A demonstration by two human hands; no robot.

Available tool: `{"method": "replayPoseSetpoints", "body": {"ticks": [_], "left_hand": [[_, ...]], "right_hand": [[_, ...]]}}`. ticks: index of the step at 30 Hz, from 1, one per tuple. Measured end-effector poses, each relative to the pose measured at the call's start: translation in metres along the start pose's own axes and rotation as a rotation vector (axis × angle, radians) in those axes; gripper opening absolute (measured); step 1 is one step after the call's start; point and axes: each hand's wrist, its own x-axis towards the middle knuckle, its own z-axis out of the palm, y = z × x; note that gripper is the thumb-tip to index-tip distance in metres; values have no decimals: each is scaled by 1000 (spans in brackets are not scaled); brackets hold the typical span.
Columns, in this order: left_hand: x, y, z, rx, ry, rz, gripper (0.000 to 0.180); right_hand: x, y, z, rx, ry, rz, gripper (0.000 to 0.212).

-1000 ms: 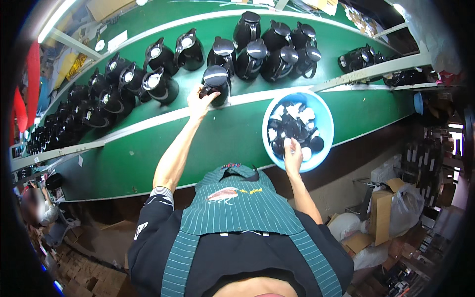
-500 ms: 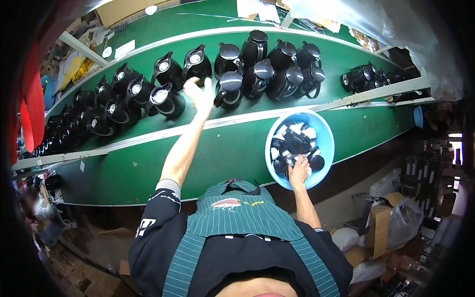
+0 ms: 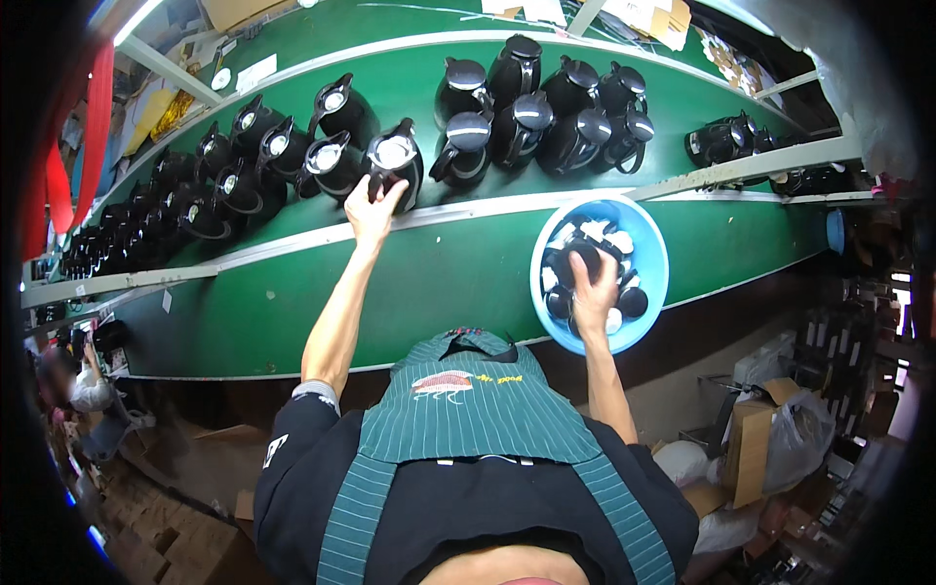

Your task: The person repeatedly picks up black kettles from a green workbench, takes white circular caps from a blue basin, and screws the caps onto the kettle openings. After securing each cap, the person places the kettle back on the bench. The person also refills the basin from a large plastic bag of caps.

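My left hand [image 3: 371,211] is closed around the handle of a black vacuum jug [image 3: 408,179], whose silvery mouth is uncovered. The jug stands at the front edge of the green conveyor belt. Over the blue basin [image 3: 660,278], my right hand [image 3: 596,295] has its thumb and fingers on a round black lid [image 3: 577,258]. More black lids with white undersides fill the basin. Left of my left hand stand two more open-mouthed jugs [image 3: 343,109]. A group of jugs with lids on [image 3: 464,146] stands to the right.
A long row of uncapped black jugs [image 3: 239,190] stretches along the belt to the left. Further jugs [image 3: 721,144] are at the far right behind a slanting metal bar [image 3: 741,175]. Red straps [image 3: 95,136] hang at left. A cardboard box [image 3: 749,453] and plastic bags stand at lower right.
My left hand has gone from open above the belt to gripping a jug's handle; that jug is now nearer the front edge. My right hand has risen a little with a lid.
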Motion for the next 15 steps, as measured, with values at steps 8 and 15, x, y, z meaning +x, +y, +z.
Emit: {"method": "replayPoseSetpoints", "body": {"ticks": [8, 15], "left_hand": [[-97, 69, -72, 170, -357, 329, 21], [-118, 84, -88, 413, -318, 549, 24]], "right_hand": [[-3, -88, 138, 272, -621, -314, 42], [-11, -71, 121, -235, -501, -602, 48]]}}
